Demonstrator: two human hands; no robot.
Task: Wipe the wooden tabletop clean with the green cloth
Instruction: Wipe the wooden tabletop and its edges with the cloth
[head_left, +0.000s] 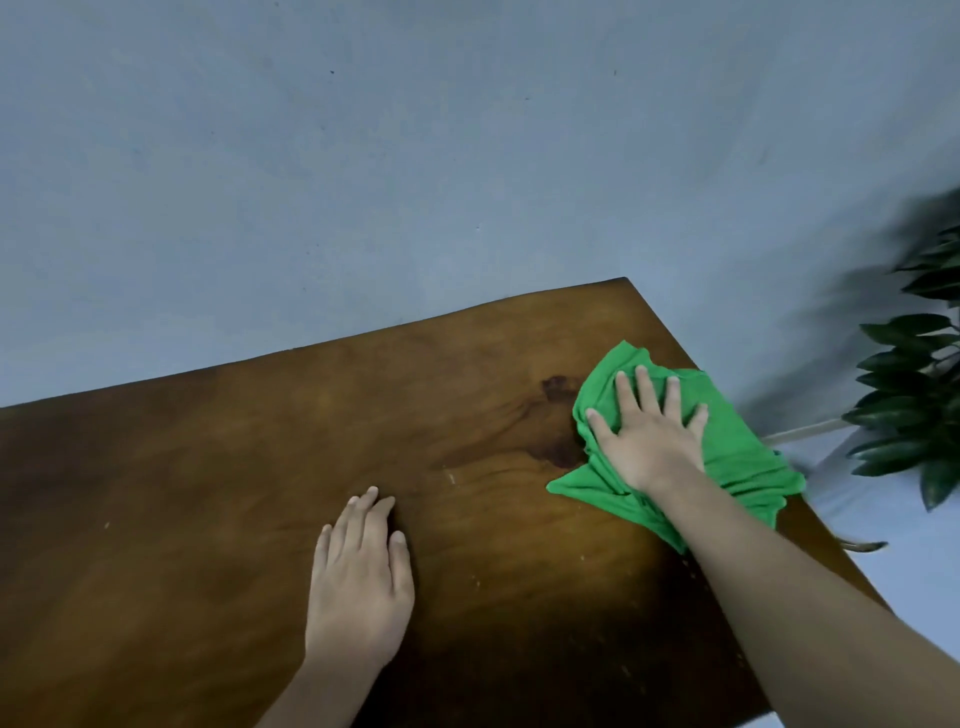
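Now the right hand (652, 436) lies flat with fingers spread on the green cloth (737, 462) near the table's (208, 467) far right corner, and should press evenly toward the dark stain (558, 415), while the left hand (361, 577) rests flat, fingers together.

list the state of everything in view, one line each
green cloth: crumpled, flat on the table's far right corner, under the right hand
right hand: open, fingers spread, pressing the cloth
left hand: open, palm down on bare wood
wooden tabletop: dark patch beside the cloth
plant: off the table, right
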